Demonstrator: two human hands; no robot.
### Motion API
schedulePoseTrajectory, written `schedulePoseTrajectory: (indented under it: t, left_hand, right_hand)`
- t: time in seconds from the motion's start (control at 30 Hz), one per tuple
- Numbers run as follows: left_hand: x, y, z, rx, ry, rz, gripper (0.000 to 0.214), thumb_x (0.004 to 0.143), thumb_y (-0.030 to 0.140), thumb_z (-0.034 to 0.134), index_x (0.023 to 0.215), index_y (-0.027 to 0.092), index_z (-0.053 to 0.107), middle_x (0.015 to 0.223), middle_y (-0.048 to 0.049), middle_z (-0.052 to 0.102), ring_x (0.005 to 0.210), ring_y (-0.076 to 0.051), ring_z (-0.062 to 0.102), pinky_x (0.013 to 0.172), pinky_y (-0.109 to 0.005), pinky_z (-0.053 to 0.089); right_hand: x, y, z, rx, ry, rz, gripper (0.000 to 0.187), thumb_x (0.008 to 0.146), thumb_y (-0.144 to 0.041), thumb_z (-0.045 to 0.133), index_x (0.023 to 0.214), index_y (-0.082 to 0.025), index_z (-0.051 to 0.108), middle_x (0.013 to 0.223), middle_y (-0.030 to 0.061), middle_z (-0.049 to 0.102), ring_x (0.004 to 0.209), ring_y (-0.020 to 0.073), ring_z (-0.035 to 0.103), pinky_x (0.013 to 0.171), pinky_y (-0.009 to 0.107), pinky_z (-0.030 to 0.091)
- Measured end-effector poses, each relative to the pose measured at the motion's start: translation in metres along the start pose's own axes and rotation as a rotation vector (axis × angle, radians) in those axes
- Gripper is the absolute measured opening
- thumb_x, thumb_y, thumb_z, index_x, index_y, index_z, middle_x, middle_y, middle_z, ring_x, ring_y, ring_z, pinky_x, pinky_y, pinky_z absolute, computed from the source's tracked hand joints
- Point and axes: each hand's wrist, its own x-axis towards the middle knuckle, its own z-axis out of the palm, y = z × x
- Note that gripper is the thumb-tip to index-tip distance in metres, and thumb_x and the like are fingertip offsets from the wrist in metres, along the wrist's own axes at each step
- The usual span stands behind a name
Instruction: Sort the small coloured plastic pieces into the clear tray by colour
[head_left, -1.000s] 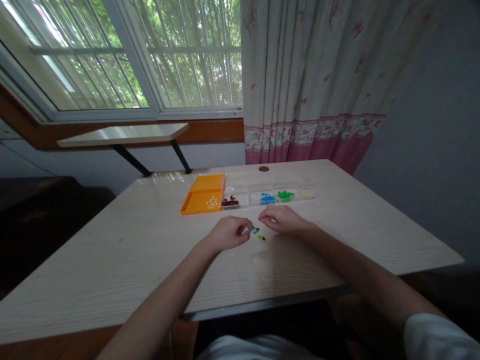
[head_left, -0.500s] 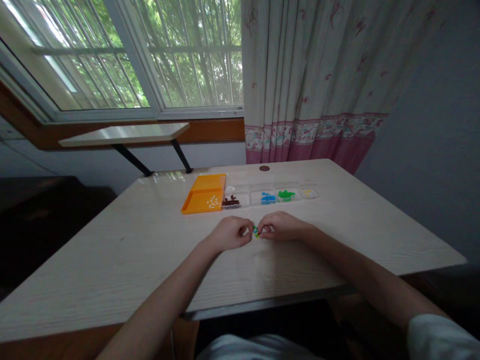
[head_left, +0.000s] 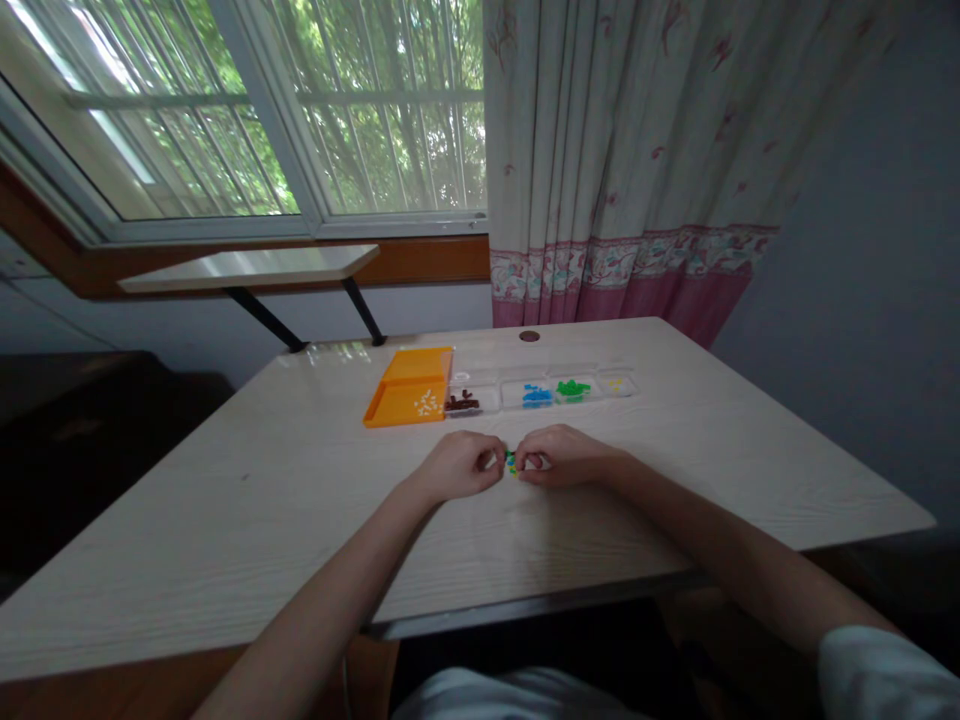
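Observation:
Between my two hands, low over the table, is a small cluster of green, blue and yellow pieces [head_left: 511,463]; how they join is too small to tell. My left hand [head_left: 466,464] comes in from the left with thumb and fingers curled into a pinch at the cluster's left side. My right hand [head_left: 561,456] is curled in the same way, its fingertips closed at the right side. Fingers cover part of the pieces. Just beyond lie clear trays with brown pieces [head_left: 462,401], blue pieces [head_left: 536,396], green pieces [head_left: 573,389] and a few yellow pieces [head_left: 616,384].
An open orange case [head_left: 390,405] with white pieces [head_left: 427,403] lies left of the trays. A small raised shelf [head_left: 255,265] on black legs stands at the table's back left. The wooden table [head_left: 300,520] ends in front of a curtain [head_left: 630,180] and a window.
The fingers of my right hand have shifted slightly at the cluster, with the thumb area turned a little. My left hand stays almost still.

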Motion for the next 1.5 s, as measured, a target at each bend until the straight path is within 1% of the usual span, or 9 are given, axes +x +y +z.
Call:
schedulePoseTrajectory:
  t: [0.27, 0.5, 0.6, 0.7, 0.87, 0.97, 1.07, 1.27, 1.5]
  left_hand:
    - [0.001, 0.0, 0.0, 0.02, -0.002, 0.01, 0.013, 0.071, 0.019, 0.051, 0.074, 0.017, 0.064, 0.053, 0.0021, 0.052, 0.048, -0.008, 0.044, 0.049, -0.017, 0.03]
    - [0.0, 0.001, 0.0, -0.015, 0.002, -0.004, 0.014, 0.07, 0.018, 0.051, 0.074, 0.016, 0.064, 0.053, 0.002, 0.051, 0.049, -0.008, 0.044, 0.049, -0.017, 0.03]
    - [0.001, -0.002, 0.002, -0.066, 0.028, -0.008, 0.014, 0.069, 0.017, 0.052, 0.075, 0.015, 0.065, 0.053, 0.0033, 0.048, 0.049, -0.007, 0.041, 0.049, -0.017, 0.029]
    - [0.002, -0.002, 0.005, -0.146, 0.057, -0.027, 0.016, 0.071, 0.019, 0.052, 0.078, 0.015, 0.066, 0.05, 0.0053, 0.043, 0.047, -0.006, 0.036, 0.048, -0.017, 0.026]
    - [0.004, 0.001, 0.008, -0.333, 0.112, -0.101, 0.027, 0.076, 0.034, 0.053, 0.08, 0.012, 0.067, 0.046, 0.007, 0.034, 0.045, -0.005, 0.027, 0.044, -0.017, 0.021]
    - [0.005, 0.001, 0.009, -0.454, 0.128, -0.149, 0.034, 0.076, 0.041, 0.054, 0.08, 0.01, 0.067, 0.047, 0.0068, 0.034, 0.045, -0.005, 0.025, 0.043, -0.017, 0.019]
    - [0.007, 0.0, 0.01, -0.543, 0.169, -0.185, 0.036, 0.073, 0.042, 0.056, 0.078, 0.008, 0.067, 0.048, 0.0061, 0.035, 0.046, -0.004, 0.025, 0.043, -0.017, 0.019]
    - [0.008, 0.002, 0.009, -0.604, 0.194, -0.192, 0.037, 0.072, 0.043, 0.057, 0.078, 0.008, 0.066, 0.051, 0.0041, 0.04, 0.048, -0.005, 0.027, 0.044, -0.018, 0.02]
    - [0.009, 0.006, 0.007, -0.651, 0.189, -0.198, 0.034, 0.071, 0.041, 0.057, 0.076, 0.008, 0.064, 0.048, 0.007, 0.032, 0.046, -0.004, 0.024, 0.043, -0.017, 0.017]
  right_hand:
    - [0.001, -0.003, 0.003, -0.021, -0.003, 0.037, 0.008, 0.074, -0.022, 0.054, 0.077, -0.021, 0.062, 0.064, -0.0036, 0.057, 0.058, 0.0089, 0.049, 0.056, 0.019, 0.033]
    - [0.003, -0.004, 0.007, -0.059, 0.019, 0.054, 0.009, 0.075, -0.021, 0.053, 0.077, -0.021, 0.062, 0.064, -0.0033, 0.058, 0.056, 0.0088, 0.049, 0.054, 0.019, 0.031]
    - [0.003, -0.002, 0.008, -0.031, 0.083, 0.069, 0.011, 0.077, -0.023, 0.053, 0.082, -0.02, 0.062, 0.062, -0.0035, 0.057, 0.054, 0.0082, 0.048, 0.054, 0.019, 0.031]
    - [0.003, 0.002, 0.009, 0.0, 0.201, 0.075, 0.015, 0.081, -0.027, 0.05, 0.089, -0.019, 0.06, 0.061, -0.0037, 0.056, 0.053, 0.0077, 0.047, 0.054, 0.018, 0.033]
    - [0.003, 0.006, 0.011, -0.018, 0.311, 0.025, 0.017, 0.082, -0.028, 0.048, 0.091, -0.018, 0.059, 0.058, -0.0037, 0.056, 0.051, 0.0076, 0.047, 0.054, 0.017, 0.034]
    - [0.004, 0.006, 0.012, -0.037, 0.357, 0.0, 0.018, 0.082, -0.027, 0.048, 0.091, -0.017, 0.059, 0.059, -0.0029, 0.056, 0.05, 0.0077, 0.047, 0.053, 0.017, 0.034]
    - [0.004, 0.006, 0.012, -0.017, 0.405, -0.005, 0.018, 0.082, -0.028, 0.048, 0.092, -0.018, 0.06, 0.059, -0.0029, 0.056, 0.049, 0.007, 0.046, 0.052, 0.016, 0.035]
    - [0.005, 0.008, 0.017, 0.071, 0.427, 0.053, 0.016, 0.081, -0.028, 0.051, 0.091, -0.019, 0.059, 0.059, -0.0044, 0.055, 0.048, 0.0054, 0.044, 0.051, 0.015, 0.034]
    - [0.005, 0.01, 0.015, -0.008, 0.428, -0.002, 0.017, 0.083, -0.031, 0.051, 0.091, -0.018, 0.058, 0.059, -0.0045, 0.055, 0.048, 0.0054, 0.044, 0.052, 0.015, 0.034]
